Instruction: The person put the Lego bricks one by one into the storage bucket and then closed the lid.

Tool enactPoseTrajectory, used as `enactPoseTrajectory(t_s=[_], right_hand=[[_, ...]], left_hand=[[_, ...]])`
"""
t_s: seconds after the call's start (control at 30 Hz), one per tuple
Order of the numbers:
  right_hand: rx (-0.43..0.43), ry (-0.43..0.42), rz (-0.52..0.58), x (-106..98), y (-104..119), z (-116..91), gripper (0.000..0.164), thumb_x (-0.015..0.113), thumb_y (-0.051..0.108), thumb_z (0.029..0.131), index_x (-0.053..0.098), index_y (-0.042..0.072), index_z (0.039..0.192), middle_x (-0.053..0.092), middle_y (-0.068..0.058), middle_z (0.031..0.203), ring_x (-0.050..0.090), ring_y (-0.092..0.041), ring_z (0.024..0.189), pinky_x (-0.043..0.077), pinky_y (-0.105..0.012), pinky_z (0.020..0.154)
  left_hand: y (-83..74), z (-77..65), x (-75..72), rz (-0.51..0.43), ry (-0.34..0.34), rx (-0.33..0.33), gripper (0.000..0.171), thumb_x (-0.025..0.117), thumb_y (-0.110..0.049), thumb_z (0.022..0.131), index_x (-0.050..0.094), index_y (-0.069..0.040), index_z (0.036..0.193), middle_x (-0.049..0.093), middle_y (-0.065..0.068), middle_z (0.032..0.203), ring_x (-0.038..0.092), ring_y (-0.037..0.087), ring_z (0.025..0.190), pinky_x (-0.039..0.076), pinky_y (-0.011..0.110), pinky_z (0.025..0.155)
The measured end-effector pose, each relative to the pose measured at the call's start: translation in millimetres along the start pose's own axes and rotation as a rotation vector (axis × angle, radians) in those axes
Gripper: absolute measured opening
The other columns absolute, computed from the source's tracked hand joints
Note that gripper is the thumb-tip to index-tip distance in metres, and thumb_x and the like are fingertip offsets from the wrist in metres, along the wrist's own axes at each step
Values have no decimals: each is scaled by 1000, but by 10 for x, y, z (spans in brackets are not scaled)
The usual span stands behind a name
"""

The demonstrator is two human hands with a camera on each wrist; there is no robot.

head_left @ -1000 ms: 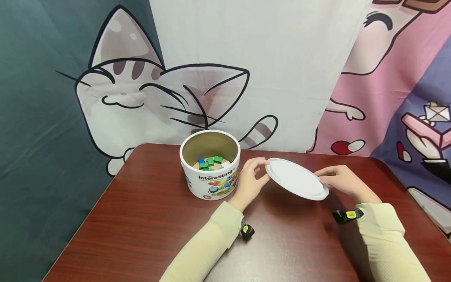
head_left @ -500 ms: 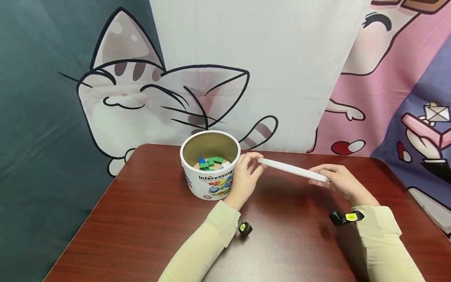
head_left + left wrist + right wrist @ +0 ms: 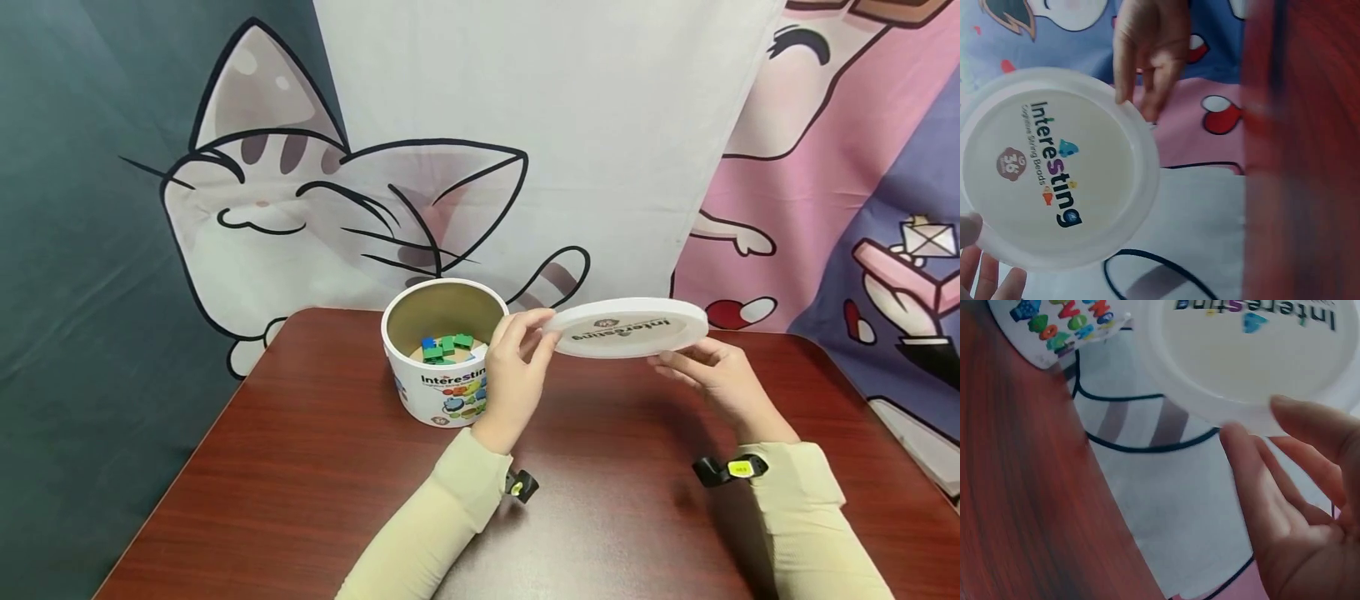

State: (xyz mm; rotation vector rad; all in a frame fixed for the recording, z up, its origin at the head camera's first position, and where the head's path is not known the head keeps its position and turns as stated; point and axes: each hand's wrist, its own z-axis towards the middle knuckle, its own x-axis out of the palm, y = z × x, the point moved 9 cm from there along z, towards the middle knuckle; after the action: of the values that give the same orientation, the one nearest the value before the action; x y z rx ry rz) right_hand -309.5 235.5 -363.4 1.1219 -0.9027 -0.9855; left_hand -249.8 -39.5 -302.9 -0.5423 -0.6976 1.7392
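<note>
A round white lid (image 3: 633,327) is held tilted above the table, its printed "Interesting" face toward me and upside down in the head view. My left hand (image 3: 517,375) pinches its left edge between thumb and fingers. At the lid's lower right rim, my right hand (image 3: 720,383) pinches the edge; the right wrist view shows that thumb and fingers at the lid's (image 3: 1260,369) rim. Just left of my left hand stands an uncovered white bucket (image 3: 442,392) with the same lettering, partly hidden by that hand. Several green and blue blocks (image 3: 447,346) lie inside it.
The dark red-brown wooden table (image 3: 300,483) spans the foreground, with rounded back corners. Behind it hangs a cloth backdrop (image 3: 622,150) printed with cartoon animals. Black wrist cameras sit at both sleeve cuffs.
The lid has tipped over, from its plain face up, through edge-on, to its printed face showing. It has also risen. My left hand has shifted slightly left, overlapping the bucket's edge.
</note>
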Motion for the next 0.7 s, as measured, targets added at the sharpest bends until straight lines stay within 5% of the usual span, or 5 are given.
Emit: enactPoseTrajectory(t_s=[0.3,0.7], right_hand=[[-56,-134,-45,237,135,79,17,70,1,94,75,-2,110,77,-4,96,76,-18,88,59,-30,88],[-133,-134,25,683,226,213,20,69,0,95,72,-4,114,75,-6,97,74,-18,83,61,-34,83]], left_hand=[[-232,166,-251,15,-36,49,28,66,7,93,70,-2,119,64,15,113,67,25,98,60,34,87],[-308,377,-621,15,-18,74,39,70,6,90,66,3,129,61,19,120,64,25,106,58,29,86]])
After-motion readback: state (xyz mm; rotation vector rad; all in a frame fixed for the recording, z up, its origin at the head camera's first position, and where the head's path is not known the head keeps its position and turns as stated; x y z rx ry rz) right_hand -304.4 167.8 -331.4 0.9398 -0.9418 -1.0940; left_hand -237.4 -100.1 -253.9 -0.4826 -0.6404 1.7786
